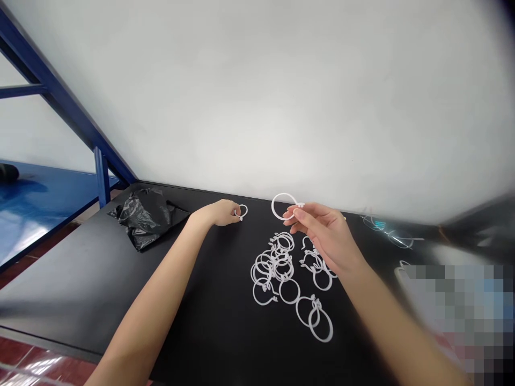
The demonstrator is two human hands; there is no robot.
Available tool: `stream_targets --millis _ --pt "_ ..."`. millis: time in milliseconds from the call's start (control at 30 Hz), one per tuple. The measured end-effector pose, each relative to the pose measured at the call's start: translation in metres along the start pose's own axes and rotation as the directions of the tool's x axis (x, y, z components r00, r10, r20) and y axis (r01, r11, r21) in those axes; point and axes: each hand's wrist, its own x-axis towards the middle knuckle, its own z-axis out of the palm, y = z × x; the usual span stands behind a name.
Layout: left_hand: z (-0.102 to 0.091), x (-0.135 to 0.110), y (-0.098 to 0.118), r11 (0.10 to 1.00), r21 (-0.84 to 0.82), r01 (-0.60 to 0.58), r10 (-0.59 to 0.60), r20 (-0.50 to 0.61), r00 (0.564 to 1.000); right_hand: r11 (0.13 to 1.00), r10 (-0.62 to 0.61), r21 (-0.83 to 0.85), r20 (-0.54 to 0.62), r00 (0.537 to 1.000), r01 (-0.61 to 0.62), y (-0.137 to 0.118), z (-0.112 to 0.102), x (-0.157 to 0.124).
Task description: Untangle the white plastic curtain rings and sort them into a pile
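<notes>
Right hand (324, 231) pinching a white ring (272, 206) by its clasp end, thumb to fingers, raised above the black table (217, 327). Left hand (223, 212) pinching another ring (247, 211) near the table's far edge. Loose rings (284, 277) heaped and overlapping between the forearms; crumpled black bag (147, 217) left of left hand.
</notes>
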Motion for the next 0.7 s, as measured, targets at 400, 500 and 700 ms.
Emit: stream_targets --millis 400,500,700 --pt "-0.019 -0.033 0.017 0.951 -0.192 -0.244 0.201 -0.22 0.955 1.0 -0.025 0.006 0.004 1.0 0.025 0.001 0.002 -0.002" --pt "-0.019 -0.049 0.05 0.834 -0.21 -0.51 0.212 -0.732 0.648 0.996 -0.081 0.024 -0.061 0.995 0.082 0.003 0.008 -0.006" --pt "0.007 -0.053 0.096 0.728 0.405 -0.553 0.431 -0.898 -0.09 0.98 -0.185 0.065 -0.047 0.982 0.188 0.004 0.023 -0.019"
